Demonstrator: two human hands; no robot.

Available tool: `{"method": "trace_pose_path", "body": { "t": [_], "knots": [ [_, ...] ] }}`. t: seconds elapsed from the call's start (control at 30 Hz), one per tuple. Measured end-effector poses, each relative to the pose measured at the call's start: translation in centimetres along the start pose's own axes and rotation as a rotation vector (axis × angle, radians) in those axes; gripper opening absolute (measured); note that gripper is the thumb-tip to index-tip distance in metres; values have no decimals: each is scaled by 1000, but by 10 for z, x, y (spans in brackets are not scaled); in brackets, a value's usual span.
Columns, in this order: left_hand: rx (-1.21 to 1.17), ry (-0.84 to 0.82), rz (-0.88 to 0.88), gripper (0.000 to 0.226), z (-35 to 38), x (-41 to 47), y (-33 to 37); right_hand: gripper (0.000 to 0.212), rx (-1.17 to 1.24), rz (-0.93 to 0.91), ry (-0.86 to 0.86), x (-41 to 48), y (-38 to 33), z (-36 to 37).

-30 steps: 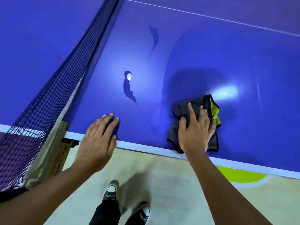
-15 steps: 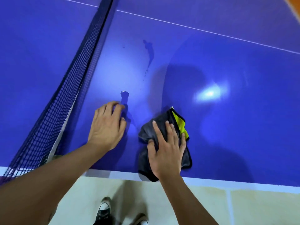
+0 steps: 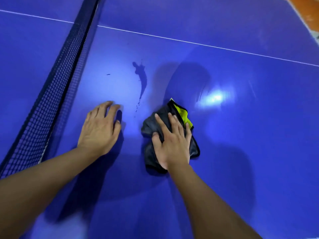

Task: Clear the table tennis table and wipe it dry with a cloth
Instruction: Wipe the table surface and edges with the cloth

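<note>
Blue table (image 3: 241, 118) with puddle (image 3: 142, 78), net (image 3: 51, 94) left — right hand (image 3: 172, 144) flat on cloth (image 3: 183, 114), left hand (image 3: 99, 128) spread bare.

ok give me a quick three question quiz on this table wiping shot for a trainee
1. True or false: the right hand presses the cloth flat on the table.
2. Multiple choice: the dark wet streak lies (a) under the cloth, (b) ahead of the hands, between them, (c) on the other side of the net.
3. Fill in: the left hand rests open on the table between the ____ and the cloth.

Key: 1 true; 2 b; 3 net
</note>
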State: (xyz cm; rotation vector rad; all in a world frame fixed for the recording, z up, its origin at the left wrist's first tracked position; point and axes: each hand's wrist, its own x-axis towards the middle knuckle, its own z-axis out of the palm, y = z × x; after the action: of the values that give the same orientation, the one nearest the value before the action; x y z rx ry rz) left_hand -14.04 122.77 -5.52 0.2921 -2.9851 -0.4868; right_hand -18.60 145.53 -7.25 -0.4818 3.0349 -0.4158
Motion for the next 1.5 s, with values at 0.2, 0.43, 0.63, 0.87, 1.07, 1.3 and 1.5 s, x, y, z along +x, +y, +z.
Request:
{"method": "trace_pose_path", "body": {
  "t": [0.2,0.43,0.63,0.87,1.07,1.3,1.5],
  "knots": [
    [142,-98,66,64,13,97,-28,59,-10,-2,7,142,19,-2],
    [74,-9,-60,63,22,122,-36,58,-6,10,2,298,38,-4],
    [85,-39,-71,63,21,125,-38,57,-24,15,-16,401,45,-8],
    [83,-12,-66,62,23,125,-37,57,-9,30,3,452,43,-6],
    [72,15,-61,59,25,121,-38,55,-8,-82,-22,422,10,4],
    [69,-1,-78,59,25,120,-39,56,-28,-373,-58,333,-46,27],
    [-114,143,-136,46,15,113,-35,55,3,-448,-42,214,-63,26]
  ]
}}
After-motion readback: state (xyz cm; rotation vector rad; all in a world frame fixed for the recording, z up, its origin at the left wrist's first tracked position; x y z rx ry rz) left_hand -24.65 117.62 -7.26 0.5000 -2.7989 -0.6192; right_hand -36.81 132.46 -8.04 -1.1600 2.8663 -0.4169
